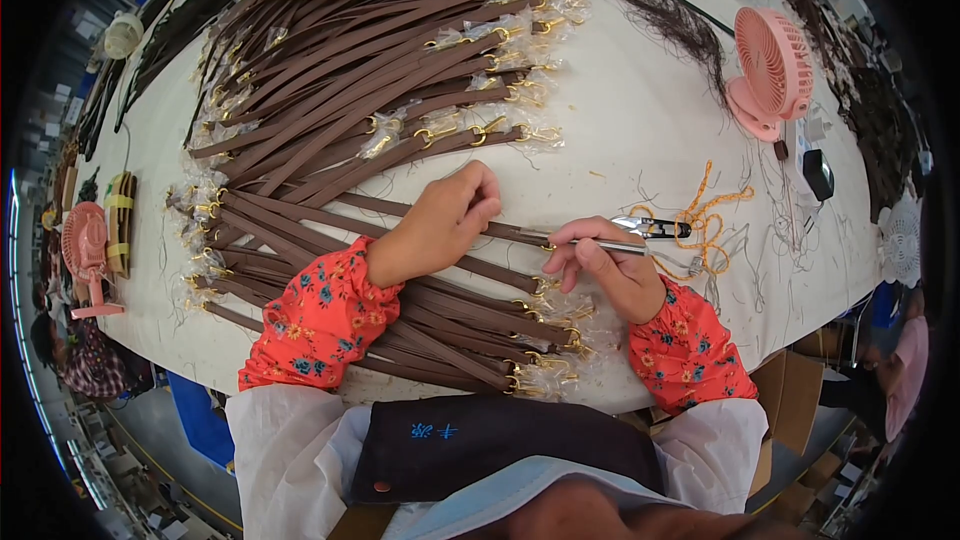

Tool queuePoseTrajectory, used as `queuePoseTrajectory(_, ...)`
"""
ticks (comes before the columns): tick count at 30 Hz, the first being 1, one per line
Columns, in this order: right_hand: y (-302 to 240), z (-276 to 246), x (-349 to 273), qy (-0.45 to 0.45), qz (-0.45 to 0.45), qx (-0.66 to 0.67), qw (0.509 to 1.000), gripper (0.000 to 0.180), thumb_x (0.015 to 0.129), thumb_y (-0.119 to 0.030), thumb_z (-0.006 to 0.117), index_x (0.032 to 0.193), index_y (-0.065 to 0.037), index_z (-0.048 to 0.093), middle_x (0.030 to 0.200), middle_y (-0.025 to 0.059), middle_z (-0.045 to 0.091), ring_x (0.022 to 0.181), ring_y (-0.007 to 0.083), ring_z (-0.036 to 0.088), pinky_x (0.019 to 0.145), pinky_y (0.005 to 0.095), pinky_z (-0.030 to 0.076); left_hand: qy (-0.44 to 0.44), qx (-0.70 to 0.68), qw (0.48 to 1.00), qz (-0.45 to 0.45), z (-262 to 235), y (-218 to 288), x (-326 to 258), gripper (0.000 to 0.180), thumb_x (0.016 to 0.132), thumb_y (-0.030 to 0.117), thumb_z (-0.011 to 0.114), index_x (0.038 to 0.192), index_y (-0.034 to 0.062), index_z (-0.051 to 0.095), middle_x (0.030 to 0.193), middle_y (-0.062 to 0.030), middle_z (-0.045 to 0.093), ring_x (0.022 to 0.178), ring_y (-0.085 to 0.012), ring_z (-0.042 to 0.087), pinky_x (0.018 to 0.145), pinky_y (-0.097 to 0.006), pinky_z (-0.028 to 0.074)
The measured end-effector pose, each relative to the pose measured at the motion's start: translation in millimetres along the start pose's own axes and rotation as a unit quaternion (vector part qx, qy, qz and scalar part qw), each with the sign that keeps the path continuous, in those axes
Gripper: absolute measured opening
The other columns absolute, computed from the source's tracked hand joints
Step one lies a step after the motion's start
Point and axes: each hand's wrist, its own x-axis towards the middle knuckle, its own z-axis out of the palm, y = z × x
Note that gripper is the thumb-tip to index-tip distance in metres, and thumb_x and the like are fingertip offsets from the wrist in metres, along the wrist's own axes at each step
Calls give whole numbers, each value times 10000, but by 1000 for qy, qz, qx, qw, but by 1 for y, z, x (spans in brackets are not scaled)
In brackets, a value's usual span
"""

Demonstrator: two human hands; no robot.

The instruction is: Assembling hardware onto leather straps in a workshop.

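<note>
My left hand point(440, 225) rests fingers-down on a brown strap point(510, 233) that lies across the white table point(640, 130). My right hand point(600, 265) grips a slim metal tool point(625, 247) whose tip meets the end of that strap. Under both forearms lies a stack of brown straps point(440, 325) with gold clasps wrapped in clear plastic. A larger heap of the same straps point(370, 60) fans out further back. Small black-handled snips point(655, 229) lie just beyond my right hand.
An orange cord point(705, 215) and loose threads lie right of the snips. A pink desk fan point(770, 75) stands at the back right, another pink fan point(85, 250) at the left edge. Dark thread bundles point(670, 15) lie at the back. A cardboard box point(790, 390) sits beside the table.
</note>
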Motion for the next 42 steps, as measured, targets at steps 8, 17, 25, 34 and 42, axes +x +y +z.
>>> queuePoseTrajectory(8, 1, 0, 0, 30, -28, -9, 999, 303, 1044, -224, 454, 1207, 9, 560, 978, 100, 640, 748, 127, 608, 703, 262, 502, -40, 77, 996, -21, -20, 28, -9, 201, 843, 70, 682, 998, 47, 556, 972, -90, 547, 789, -221, 562, 667, -333, 465)
queuePoseTrajectory(17, -2, 1, 0, 35, -28, 0, 999, 293, 1043, -205, 448, 1212, 8, 556, 999, 107, 626, 770, 135, 613, 714, 268, 504, -15, 197, 975, 102, 4, 18, -10, 129, 839, 60, 652, 898, 33, 540, 867, -125, 561, 821, -332, 567, 716, -427, 457)
queuePoseTrajectory(25, -3, 0, 0, 36, -23, -4, 999, 303, 1046, -219, 448, 1215, 9, 553, 1001, 113, 625, 773, 139, 614, 722, 272, 505, 5, 262, 957, 123, 14, 15, -10, 141, 844, 47, 631, 921, 2, 522, 862, -150, 569, 839, -367, 563, 742, -439, 446)
queuePoseTrajectory(34, -2, 2, 1, 55, -28, -5, 998, 308, 1041, -247, 465, 1196, 4, 555, 998, 117, 643, 783, 141, 621, 737, 275, 500, 153, 132, 979, -35, -4, 5, -8, 167, 881, 76, 630, 1010, 46, 530, 964, -128, 592, 827, -312, 592, 724, -389, 467)
queuePoseTrajectory(42, 1, 2, 3, 98, -106, -192, 971, 143, 986, -133, 558, 1071, -24, 596, 904, 77, 675, 823, 132, 644, 775, 269, 492, 5, 264, 957, 122, -12, 11, -13, 213, 814, 114, 711, 974, 71, 578, 959, -90, 586, 926, -298, 554, 832, -387, 443)
